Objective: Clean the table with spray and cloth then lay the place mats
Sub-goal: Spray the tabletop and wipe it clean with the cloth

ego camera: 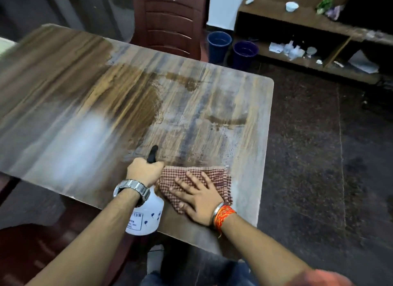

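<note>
The table (85,83) is a wood-grain top with rounded corners. Darker wet patches (136,100) show near its middle and toward the far right, while the rest carries a pale, streaked film. The left hand (144,171) grips the neck of the spray bottle (146,215), fingers curled round it below the black nozzle (153,153), which points away across the table. The white bottle body hangs at the near table edge; whether it touches the top cannot be determined. A metal watch (133,190) sits on the left wrist. Just beside the bottle, on its right, the red-and-white checked cloth (214,175) lies on the near right part of the table. The right hand (197,197) rests flat on it, fingers straight and spread, palm down. Orange threads and a metal bangle (224,216) circle that wrist. The two hands are close, the left knuckles nearly meeting the cloth's left corner. Past the far edge stands a dark red chair (170,19), its back facing the table. To the chair's right, two dark blue buckets (219,44) stand side by side on the dark floor (308,158). Behind them runs a low wooden shelf unit (297,19) holding a white bowl (291,6), some green leaves and scattered papers; these items are blurred.
</note>
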Demonstrator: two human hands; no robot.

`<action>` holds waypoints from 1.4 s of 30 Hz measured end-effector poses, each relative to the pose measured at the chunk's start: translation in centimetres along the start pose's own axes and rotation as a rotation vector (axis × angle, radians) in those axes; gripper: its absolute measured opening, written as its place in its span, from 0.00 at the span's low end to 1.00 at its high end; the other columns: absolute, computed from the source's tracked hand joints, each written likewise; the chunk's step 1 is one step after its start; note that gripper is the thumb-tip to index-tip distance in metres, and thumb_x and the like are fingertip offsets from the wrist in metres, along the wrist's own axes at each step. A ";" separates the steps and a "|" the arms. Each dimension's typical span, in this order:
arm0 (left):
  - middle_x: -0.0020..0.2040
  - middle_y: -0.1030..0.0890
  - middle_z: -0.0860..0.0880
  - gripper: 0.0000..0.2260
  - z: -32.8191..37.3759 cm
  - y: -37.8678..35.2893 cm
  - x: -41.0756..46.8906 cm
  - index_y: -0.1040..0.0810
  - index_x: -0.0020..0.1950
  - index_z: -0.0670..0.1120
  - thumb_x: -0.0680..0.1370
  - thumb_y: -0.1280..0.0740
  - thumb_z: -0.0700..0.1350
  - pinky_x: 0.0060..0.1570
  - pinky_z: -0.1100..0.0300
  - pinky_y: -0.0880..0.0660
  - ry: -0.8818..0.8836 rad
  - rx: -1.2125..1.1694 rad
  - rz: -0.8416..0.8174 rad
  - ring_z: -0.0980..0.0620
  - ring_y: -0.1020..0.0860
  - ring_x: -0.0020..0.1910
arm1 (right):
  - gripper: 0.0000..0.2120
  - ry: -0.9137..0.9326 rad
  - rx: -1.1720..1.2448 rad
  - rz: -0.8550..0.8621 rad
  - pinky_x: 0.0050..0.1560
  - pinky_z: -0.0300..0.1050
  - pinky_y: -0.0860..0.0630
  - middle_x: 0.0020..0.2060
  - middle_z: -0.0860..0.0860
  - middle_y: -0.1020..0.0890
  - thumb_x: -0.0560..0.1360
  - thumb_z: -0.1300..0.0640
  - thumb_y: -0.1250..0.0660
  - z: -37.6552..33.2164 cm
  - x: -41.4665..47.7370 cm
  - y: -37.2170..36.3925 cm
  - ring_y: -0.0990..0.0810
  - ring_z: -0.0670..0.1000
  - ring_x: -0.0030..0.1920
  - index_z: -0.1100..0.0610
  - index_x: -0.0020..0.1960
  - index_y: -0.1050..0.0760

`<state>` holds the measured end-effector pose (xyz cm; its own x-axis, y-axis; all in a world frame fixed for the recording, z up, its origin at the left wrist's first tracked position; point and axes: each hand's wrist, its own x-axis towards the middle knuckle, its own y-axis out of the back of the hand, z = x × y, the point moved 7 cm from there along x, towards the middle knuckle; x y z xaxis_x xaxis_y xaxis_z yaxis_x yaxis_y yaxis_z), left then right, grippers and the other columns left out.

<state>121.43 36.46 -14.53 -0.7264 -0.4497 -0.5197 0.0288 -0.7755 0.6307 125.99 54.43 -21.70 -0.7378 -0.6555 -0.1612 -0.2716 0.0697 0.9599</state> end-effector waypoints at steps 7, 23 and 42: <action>0.30 0.20 0.46 0.07 2.4 -5.1 -4.5 0.22 0.38 0.42 0.69 0.27 0.43 0.38 0.56 0.26 0.098 -0.081 -0.068 0.46 0.23 0.32 | 0.23 0.062 0.041 -0.034 0.71 0.63 0.57 0.75 0.42 0.40 0.78 0.39 0.52 7.6 -1.7 1.8 0.45 0.55 0.76 0.36 0.73 0.43; 0.25 0.22 0.44 0.20 5.7 -7.4 -5.5 0.21 0.33 0.41 0.76 0.30 0.55 0.26 0.60 0.26 0.229 -0.578 0.389 0.46 0.24 0.21 | 0.25 0.050 -0.002 -0.107 0.73 0.60 0.64 0.77 0.39 0.51 0.79 0.36 0.55 17.4 2.8 5.0 0.57 0.51 0.77 0.32 0.74 0.56; 0.31 0.16 0.43 0.22 7.0 -10.3 -6.1 0.19 0.37 0.38 0.78 0.32 0.56 0.30 0.61 0.28 0.570 -0.639 0.539 0.49 0.24 0.22 | 0.27 0.036 -0.027 -0.052 0.72 0.65 0.57 0.77 0.43 0.46 0.78 0.39 0.54 23.6 16.7 7.6 0.52 0.58 0.77 0.39 0.76 0.50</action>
<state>120.72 50.34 -13.83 -0.0763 -0.8250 -0.5600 0.7399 -0.4233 0.5228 97.01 61.72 -22.47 -0.7002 -0.6844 -0.2032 -0.2921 0.0149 0.9563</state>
